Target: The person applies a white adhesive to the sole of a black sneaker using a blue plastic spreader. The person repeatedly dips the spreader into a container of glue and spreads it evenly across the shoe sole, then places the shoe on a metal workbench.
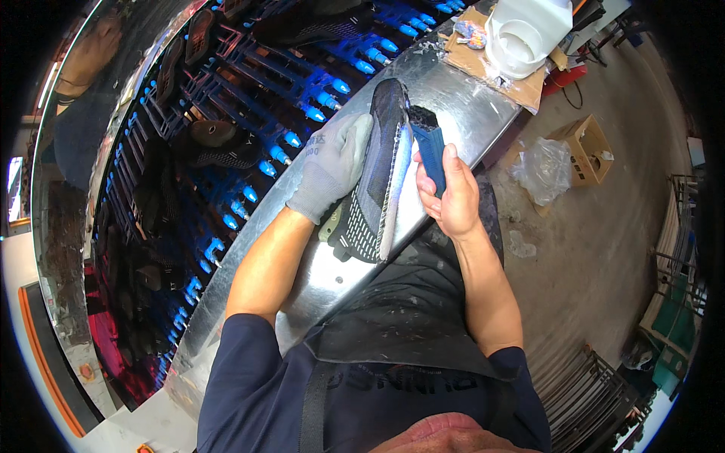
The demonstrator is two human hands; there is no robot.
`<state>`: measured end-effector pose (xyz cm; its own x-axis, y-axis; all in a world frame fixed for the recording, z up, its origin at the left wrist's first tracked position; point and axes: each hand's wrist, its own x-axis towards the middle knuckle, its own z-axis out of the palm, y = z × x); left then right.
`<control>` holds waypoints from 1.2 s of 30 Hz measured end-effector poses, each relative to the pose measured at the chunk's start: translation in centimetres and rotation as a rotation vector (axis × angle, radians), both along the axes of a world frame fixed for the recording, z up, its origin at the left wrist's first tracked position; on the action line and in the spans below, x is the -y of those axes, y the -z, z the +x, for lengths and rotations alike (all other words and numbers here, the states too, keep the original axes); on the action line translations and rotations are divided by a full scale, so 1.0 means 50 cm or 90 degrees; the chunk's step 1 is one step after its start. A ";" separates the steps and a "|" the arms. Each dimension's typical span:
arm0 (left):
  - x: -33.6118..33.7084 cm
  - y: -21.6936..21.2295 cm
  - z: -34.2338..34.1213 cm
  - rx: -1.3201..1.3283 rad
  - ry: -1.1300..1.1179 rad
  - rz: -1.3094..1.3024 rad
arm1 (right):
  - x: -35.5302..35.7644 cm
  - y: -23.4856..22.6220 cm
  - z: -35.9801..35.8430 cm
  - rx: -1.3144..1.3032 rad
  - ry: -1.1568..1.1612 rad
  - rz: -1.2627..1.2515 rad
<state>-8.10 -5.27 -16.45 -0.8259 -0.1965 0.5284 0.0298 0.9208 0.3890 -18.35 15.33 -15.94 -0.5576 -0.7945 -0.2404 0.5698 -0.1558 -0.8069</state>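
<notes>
A dark grey and black knit shoe upper (381, 162) with light stitching along its lower edge is tilted on its side over the metal bench. My left hand (332, 162), in a grey glove, is closed around its far side. Part of a green shoe last (330, 226) shows at the opening. My bare right hand (457, 196) grips the blue handle of a brush (430, 151), thumb along one side. The brush's black bristles are right beside the upper's edge; whether they touch it I cannot tell.
Beyond the metal bench (302, 291), on the left, runs a curved rack of blue-tipped rods (328, 100) carrying several dark shoe uppers. A white container (521, 45) stands on cardboard at the far right end. On the floor are a cardboard box (581, 155) and a clear plastic bag (542, 172).
</notes>
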 end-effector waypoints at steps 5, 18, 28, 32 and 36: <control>0.008 0.036 0.005 -0.003 -0.014 -0.017 | 0.013 0.029 0.006 -0.195 0.104 0.074; -0.018 -0.005 -0.011 0.026 -0.058 0.148 | 0.010 -0.069 -0.020 -0.813 0.012 0.405; -0.022 -0.014 -0.023 0.071 -0.116 0.279 | -0.120 -0.046 0.075 -0.858 -0.113 0.428; -0.005 0.000 -0.026 0.060 -0.078 0.330 | -0.140 -0.060 0.035 -0.544 -0.059 0.200; -0.010 -0.079 -0.025 0.185 -0.085 0.626 | -0.110 -0.033 -0.004 -0.154 -0.008 0.110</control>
<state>-9.36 -4.74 -12.48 -0.8360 -0.5326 -0.1321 -0.2649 0.1810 0.9471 -18.56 20.85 -14.29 -0.6058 -0.7605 -0.2338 0.3581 0.0018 -0.9337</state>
